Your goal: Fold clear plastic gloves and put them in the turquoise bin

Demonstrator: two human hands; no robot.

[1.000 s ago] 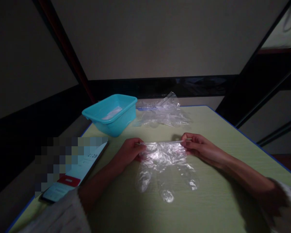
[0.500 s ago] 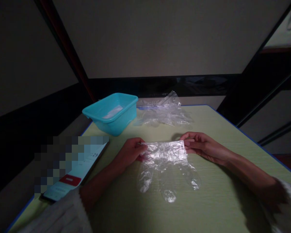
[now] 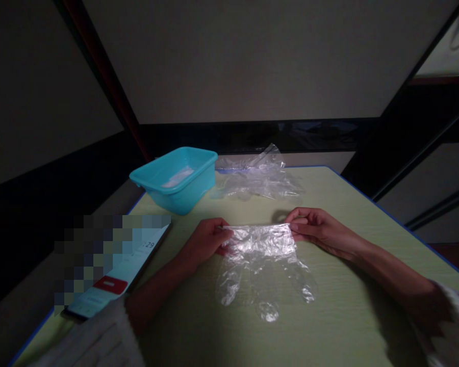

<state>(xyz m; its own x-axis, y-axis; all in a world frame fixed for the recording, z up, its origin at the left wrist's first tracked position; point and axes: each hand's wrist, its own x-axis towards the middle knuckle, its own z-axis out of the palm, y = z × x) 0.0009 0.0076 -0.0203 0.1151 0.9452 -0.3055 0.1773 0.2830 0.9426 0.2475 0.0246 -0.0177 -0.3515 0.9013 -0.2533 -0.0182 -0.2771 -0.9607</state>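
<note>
A clear disposable plastic glove (image 3: pixel 262 242) lies spread over the table in front of me, its finger parts pointing toward me and its wrist part folded over into a crinkled band. My left hand (image 3: pixel 206 238) pinches the left end of that band between thumb and fingers. At the opposite end my right hand (image 3: pixel 313 224) is closed on the upper right corner. The band is stretched fairly straight between both hands.
Behind the glove lies a loose heap of clear plastic gloves (image 3: pixel 260 178). A turquoise basin (image 3: pixel 195 191) with something whitish inside stands at the back left. On the left is a phone (image 3: pixel 118 278) with its screen lit. The table (image 3: pixel 340 316) has a blue edge.
Almost nothing differs. Both hands keep their grip on the glove, and the view has shifted very slightly.
</note>
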